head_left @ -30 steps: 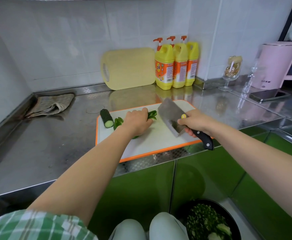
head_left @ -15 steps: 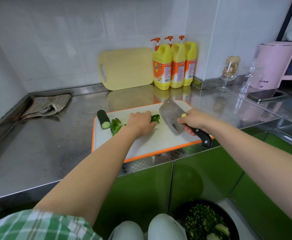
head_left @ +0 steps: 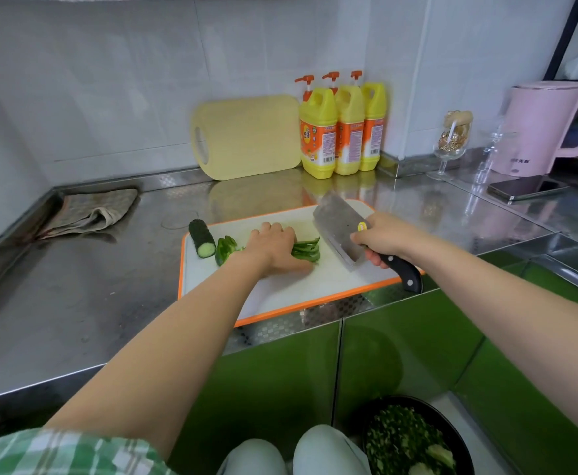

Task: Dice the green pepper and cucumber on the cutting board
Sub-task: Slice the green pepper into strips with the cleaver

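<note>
A white cutting board with an orange rim (head_left: 318,293) lies at the steel counter's front edge. At its far left corner lies a dark green cucumber piece (head_left: 201,237), cut end toward me. Beside it sits a green pepper chunk (head_left: 224,248). My left hand (head_left: 275,246) presses down with curled fingers on a bundle of green pepper strips (head_left: 306,250) in the board's middle. My right hand (head_left: 383,238) grips the black handle of a cleaver (head_left: 339,230), whose blade is raised and tilted just right of the strips.
A yellow board (head_left: 246,137) and three yellow detergent bottles (head_left: 342,130) lean at the back wall. A folded cloth (head_left: 90,212) lies far left. A glass (head_left: 452,142), pink kettle (head_left: 537,128) and phone (head_left: 529,188) stand right. A black bin with green scraps (head_left: 414,440) sits on the floor.
My left hand has shifted right along the board, leaving more of the pepper chunk showing. The cleaver stays raised beside the strips, with little change.
</note>
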